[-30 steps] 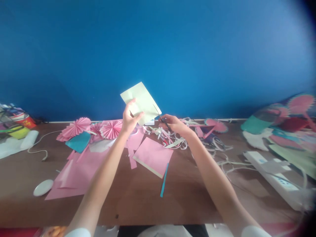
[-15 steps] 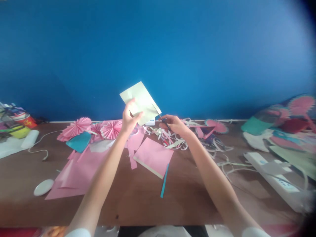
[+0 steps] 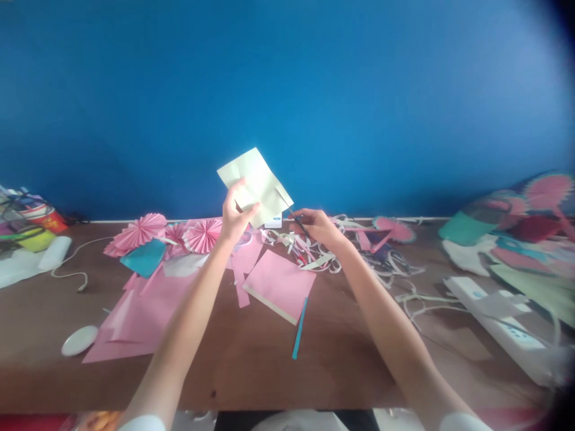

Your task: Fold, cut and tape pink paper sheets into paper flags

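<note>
Here, in the head view, the left hand [image 3: 238,216] has its fingers clamped on a pale sheet [image 3: 261,170], the thumb and one fingertip showing on the near face. The sheet is up off the desk [image 3: 242,371], in front of the blue wall [image 3: 287,90], tilted so that its longer sides slope from upper left to lower right.

The right hand [image 3: 314,224] has its fingers curled round the dark scissors [image 3: 296,219]; the handles are mostly hidden. From these fingers the sheet lies up and to the left, its lower right corner nearest. The scissors point the same way, roughly in line with the sheet's longer sides. A thin dark line runs just inside that corner; whether it is blade or slit, and how far the blades are parted, I cannot tell. The left hand is the nearer one, being on the sheet, while the right hand looks slightly apart from it.

Below the hands, a pink square [image 3: 278,284] lies on the desk, a narrow teal strip [image 3: 299,329] at its lower right corner. A tangle of paper strips [image 3: 323,260] spreads under the right hand, and pleated pink rosettes [image 3: 203,235] sit to the left.
</note>
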{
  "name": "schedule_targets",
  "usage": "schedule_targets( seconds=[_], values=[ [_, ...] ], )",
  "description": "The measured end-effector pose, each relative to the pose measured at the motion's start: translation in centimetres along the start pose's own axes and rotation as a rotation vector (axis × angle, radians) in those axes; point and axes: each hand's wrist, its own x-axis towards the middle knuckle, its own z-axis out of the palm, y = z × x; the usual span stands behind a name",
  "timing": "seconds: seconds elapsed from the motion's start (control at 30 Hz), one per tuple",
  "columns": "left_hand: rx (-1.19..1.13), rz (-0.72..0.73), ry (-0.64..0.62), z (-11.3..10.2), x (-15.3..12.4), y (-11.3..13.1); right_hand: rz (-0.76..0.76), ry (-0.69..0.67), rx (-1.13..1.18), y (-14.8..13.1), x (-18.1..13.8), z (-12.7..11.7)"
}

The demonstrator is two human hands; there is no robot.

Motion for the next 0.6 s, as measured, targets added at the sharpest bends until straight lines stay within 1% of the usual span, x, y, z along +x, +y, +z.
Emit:
schedule_targets(
  seconds=[0.43, 0.6],
  values=[
    [-0.002, 0.016, -0.029, 0.10, 0.05, 0.01, 0.002, 0.022, -0.020, -0.19, -0.05, 0.35],
    [-0.023, 0.006, -0.070, 0.53, -0.18, 0.20, 0.004, -0.018, 0.016, -0.18, -0.13, 0.15]
  ],
)
